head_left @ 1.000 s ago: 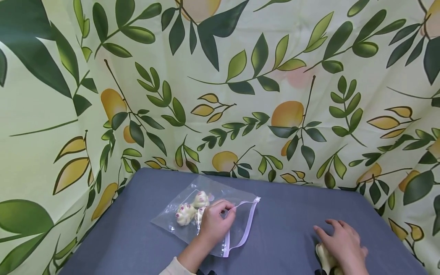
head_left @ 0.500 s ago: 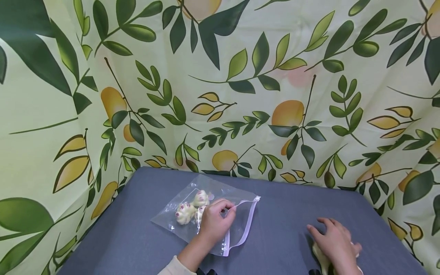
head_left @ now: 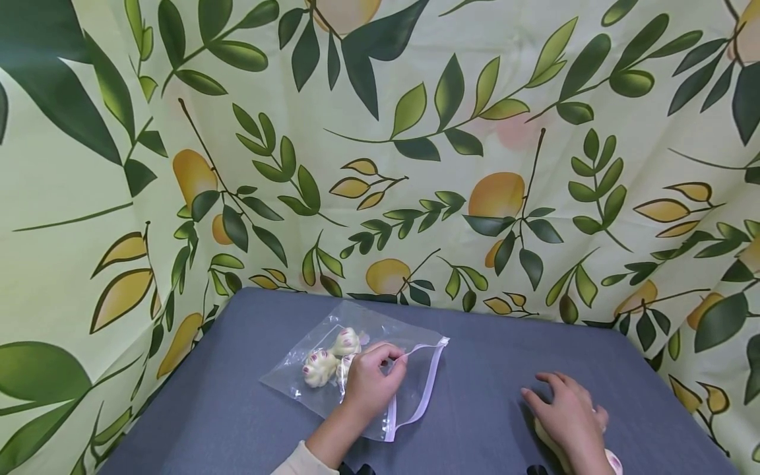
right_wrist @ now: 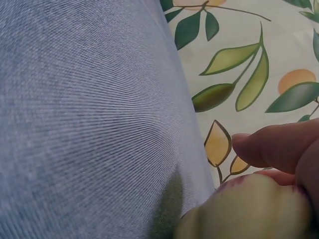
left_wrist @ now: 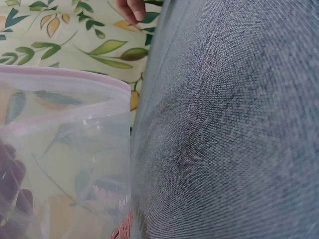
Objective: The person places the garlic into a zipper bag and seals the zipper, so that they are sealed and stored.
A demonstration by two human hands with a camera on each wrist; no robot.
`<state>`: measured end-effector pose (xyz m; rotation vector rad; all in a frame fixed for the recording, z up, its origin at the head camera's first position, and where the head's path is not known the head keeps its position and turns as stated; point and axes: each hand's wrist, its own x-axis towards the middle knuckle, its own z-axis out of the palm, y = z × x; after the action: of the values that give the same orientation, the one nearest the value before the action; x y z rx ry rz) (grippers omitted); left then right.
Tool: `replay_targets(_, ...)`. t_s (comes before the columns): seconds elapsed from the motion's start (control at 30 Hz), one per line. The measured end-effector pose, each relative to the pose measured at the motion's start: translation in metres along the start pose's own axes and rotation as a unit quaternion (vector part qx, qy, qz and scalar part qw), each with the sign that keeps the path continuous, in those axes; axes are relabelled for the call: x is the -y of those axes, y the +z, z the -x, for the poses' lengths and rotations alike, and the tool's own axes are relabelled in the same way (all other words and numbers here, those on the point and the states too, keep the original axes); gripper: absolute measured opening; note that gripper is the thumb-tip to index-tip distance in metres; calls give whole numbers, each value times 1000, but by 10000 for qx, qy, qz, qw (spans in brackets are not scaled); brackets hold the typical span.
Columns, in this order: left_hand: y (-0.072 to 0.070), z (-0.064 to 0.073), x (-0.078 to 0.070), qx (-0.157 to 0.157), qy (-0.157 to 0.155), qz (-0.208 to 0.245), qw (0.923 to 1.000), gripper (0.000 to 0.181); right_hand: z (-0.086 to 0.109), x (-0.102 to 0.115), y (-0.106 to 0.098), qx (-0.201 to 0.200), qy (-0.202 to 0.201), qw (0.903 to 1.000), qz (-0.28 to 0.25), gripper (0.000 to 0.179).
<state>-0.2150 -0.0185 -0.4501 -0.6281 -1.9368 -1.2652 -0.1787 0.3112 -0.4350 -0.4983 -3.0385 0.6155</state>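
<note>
In the head view my left hand (head_left: 373, 381) pinches the upper edge of a clear zip bag (head_left: 380, 328) near its mouth. The mouth gapes to the right, rimmed by a pale lilac zip strip (head_left: 432, 382). Several cream garlic bulbs (head_left: 320, 367) with pink-purple tips lie inside, one partly behind the hand. My right hand (head_left: 567, 415), at the lower right, holds another garlic bulb (right_wrist: 244, 209) under its palm, its thumb and forefinger (right_wrist: 271, 147) spread apart. Most of this bulb is covered by the hand in the head view.
Both hands work over a grey-blue cloth-covered table (head_left: 475, 369). A leaf-and-fruit patterned curtain (head_left: 415, 198) hangs behind the table and along both sides. In the left wrist view, the bag (left_wrist: 89, 149) stands close, with red print low on it.
My right hand has moved a little left toward the bag, and the garlic bulb under it has come along. The left hand and the bag have stayed in place.
</note>
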Motion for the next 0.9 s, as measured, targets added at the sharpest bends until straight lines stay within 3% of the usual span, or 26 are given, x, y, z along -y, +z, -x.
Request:
replay_targets(0.6, 0, 0, 1, -25, 136, 26, 9999, 11, -2, 3, 6, -477, -458, 9973, -325, 55)
replay_targets(0.9, 0, 0, -1, -14, 88, 36, 10000, 11, 4, 0, 9, -920, -1531, 9835, -288, 37)
